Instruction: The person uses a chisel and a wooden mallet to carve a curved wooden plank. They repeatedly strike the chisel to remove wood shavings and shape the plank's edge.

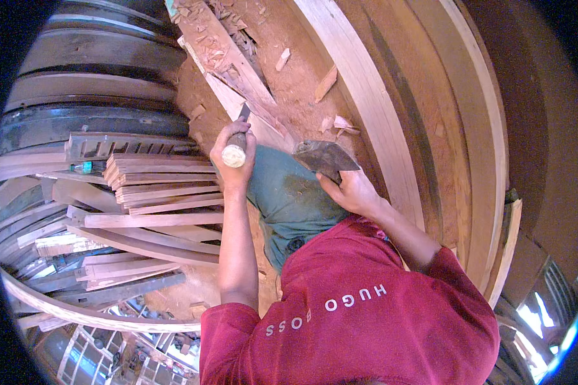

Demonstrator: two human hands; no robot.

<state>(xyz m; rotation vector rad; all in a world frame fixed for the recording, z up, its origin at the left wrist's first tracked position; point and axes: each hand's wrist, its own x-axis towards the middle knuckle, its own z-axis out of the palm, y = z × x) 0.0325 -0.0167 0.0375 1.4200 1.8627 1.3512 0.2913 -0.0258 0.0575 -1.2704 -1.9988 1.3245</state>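
My left hand (228, 144) is closed around the wooden handle of a chisel (234, 156). The blade points away from me, with its tip at a cut in a pale wooden plank (270, 131). To the right, my right hand (353, 192) grips a dark, worn wooden block (327, 159), held above my right thigh and apart from the chisel. Whether the block has a handle is hidden by the hand. The plank runs forward from near my knees, and wood shavings (219, 56) lie on the timber at its far end.
Stacked thin boards (164, 183) lie close to my left forearm. Long planks (372, 96) curve along the right side. Wood chips (327, 83) are scattered on the brown ground ahead. Dark timbers (103, 51) fill the far left, and a long pale strip (96, 319) crosses the lower left.
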